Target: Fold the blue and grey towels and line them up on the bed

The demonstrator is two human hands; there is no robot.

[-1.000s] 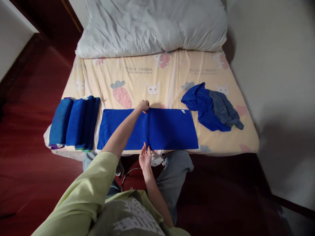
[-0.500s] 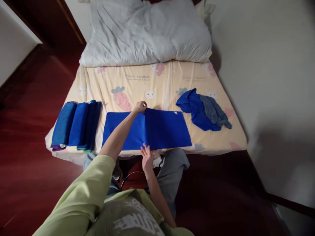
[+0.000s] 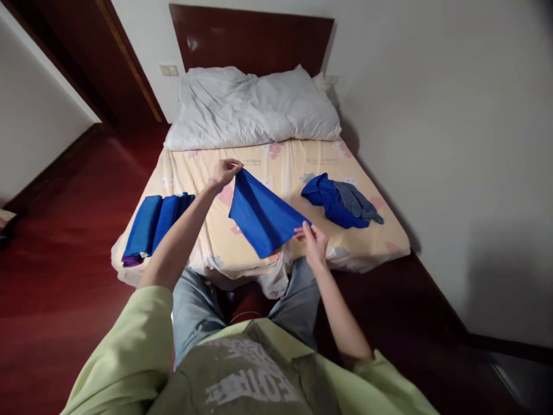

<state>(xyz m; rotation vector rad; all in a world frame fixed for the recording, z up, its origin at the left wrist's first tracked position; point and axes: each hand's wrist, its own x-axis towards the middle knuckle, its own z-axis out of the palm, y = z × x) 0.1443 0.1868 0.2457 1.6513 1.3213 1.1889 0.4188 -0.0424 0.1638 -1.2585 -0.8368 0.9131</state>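
A blue cloth (image 3: 265, 216), looking like a thin towel, hangs slantwise between my two hands above the front of the bed. My left hand (image 3: 227, 171) pinches its upper left corner. At its right end, lower and nearer to me, my right hand (image 3: 314, 242) has thumb and fingers closed on another corner. To the left, several folded blue cloths (image 3: 144, 227) lie side by side, partly covered by my left forearm. A crumpled blue cloth (image 3: 330, 199) lies to the right, with a grey-blue cloth (image 3: 358, 202) against it.
The bed (image 3: 207, 242) has a pale yellow sheet with a carrot print. A grey-white quilt (image 3: 259, 109) is heaped by the dark headboard (image 3: 254, 40). A wall (image 3: 453, 144) stands close on the right; dark red floor (image 3: 64, 259) lies to the left.
The blue cloth, flat on the bed before with its middle lifted, is now raised and held by both hands. My right hand moved right and up; my head view tilted up, showing the headboard.
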